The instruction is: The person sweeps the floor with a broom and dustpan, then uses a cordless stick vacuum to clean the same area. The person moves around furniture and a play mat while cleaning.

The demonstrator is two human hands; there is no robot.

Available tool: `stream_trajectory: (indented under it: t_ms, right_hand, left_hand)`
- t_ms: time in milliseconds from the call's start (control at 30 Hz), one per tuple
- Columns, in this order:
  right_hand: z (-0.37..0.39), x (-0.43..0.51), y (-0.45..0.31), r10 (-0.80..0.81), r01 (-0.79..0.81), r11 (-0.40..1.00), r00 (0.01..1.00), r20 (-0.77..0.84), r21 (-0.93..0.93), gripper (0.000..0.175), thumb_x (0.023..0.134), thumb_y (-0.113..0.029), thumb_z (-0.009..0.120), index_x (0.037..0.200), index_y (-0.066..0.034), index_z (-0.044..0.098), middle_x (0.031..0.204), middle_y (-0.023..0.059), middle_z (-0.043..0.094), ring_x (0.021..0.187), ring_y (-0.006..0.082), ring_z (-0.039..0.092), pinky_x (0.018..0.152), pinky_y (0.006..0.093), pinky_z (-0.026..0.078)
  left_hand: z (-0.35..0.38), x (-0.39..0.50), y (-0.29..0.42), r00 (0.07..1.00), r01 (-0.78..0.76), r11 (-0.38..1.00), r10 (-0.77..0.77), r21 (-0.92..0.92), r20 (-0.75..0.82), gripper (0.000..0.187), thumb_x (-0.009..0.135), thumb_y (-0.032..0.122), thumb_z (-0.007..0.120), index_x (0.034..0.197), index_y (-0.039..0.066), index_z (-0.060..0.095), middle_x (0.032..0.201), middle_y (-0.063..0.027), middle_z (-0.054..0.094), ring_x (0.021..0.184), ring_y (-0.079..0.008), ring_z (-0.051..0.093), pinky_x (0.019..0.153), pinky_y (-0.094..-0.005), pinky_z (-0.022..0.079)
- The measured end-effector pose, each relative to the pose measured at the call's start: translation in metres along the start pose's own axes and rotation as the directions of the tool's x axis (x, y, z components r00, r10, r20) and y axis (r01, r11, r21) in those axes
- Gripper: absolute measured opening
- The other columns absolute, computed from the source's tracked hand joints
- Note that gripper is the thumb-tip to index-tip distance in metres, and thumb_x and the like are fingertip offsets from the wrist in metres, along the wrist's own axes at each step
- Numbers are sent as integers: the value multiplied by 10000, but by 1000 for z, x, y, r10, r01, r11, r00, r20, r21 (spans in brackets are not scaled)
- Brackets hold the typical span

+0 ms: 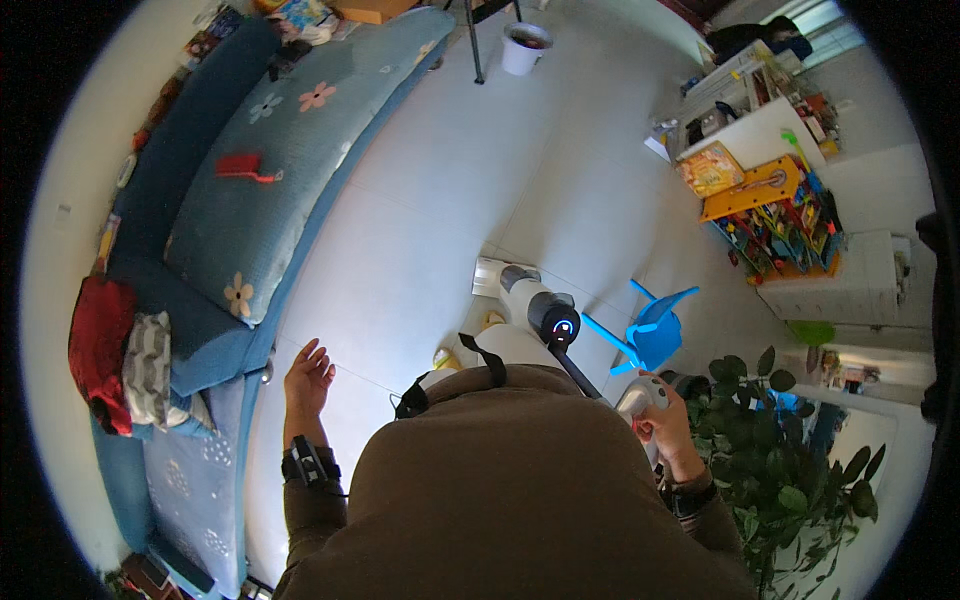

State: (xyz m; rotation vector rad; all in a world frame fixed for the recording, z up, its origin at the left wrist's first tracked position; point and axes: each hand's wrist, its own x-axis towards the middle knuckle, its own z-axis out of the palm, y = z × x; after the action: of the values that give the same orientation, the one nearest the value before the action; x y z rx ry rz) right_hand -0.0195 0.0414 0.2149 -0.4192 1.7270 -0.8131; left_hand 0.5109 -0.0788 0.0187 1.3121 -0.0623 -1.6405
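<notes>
My right hand (670, 429) grips the light grey handle (640, 395) of an upright floor cleaner. Its white and grey body (529, 300) leans away from me over the tiles, and a round display (564, 328) glows on its top. The wide floor head (488, 277) lies on the floor just past my feet in yellow slippers (447, 359). Part of the cleaner's dark pole is hidden behind my torso. Off to the left, my left hand (307, 380) hangs in the air beside the sofa with nothing in it, fingers loosely bent and apart.
A blue sofa (214, 142) with a red brush (240, 166) runs along the left. Right of the cleaner is a blue child's chair (658, 330); a leafy plant (787, 450) grows near my right arm. Toy shelves (780, 217) line the right wall. Ahead stands a white bucket (524, 51).
</notes>
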Motion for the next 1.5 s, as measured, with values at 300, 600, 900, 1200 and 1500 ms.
stream_trajectory:
  t_ms: [300,600,900,1200,1500]
  right_hand:
    - [-6,40,49,-157,125,955,982,-104,-268,614,691,46,501,1291,-74,450,590,45,501,438,89,441,396,251,356]
    - [-23,251,-39,-221,231,969,968,-122,82,529,690,3,524,1215,-1,461,561,78,513,388,140,456,356,276,379]
    - [-20,469,-160,-280,292,952,952,-120,96,85,695,-69,536,659,-1,502,524,74,469,416,180,459,422,324,406]
    - [-57,512,-166,-234,229,962,972,16,149,154,709,-91,540,581,-20,493,521,76,463,440,189,465,427,326,400]
    - [-132,328,-43,-165,144,960,984,-70,-238,127,694,-91,585,789,-8,572,531,100,540,434,203,542,405,331,431]
  left_hand:
    - [36,44,-11,993,86,996,-84,-17,88,387,821,36,480,1205,8,446,920,-99,579,748,-186,586,647,-330,501]
    - [107,51,5,1000,-8,993,5,114,27,361,869,124,510,1218,48,464,923,-57,571,763,-137,549,669,-293,464]
    - [185,4,-21,986,-11,995,27,95,-165,383,826,55,495,1209,62,480,943,-40,589,804,-132,561,724,-304,471]
    - [215,-22,-34,972,-51,997,64,62,-225,392,823,43,506,1213,30,462,930,-44,585,807,-132,567,689,-296,480]
    - [190,7,-52,1000,-13,992,16,126,-23,366,832,34,467,1198,33,475,926,-48,579,794,-132,563,686,-292,492]
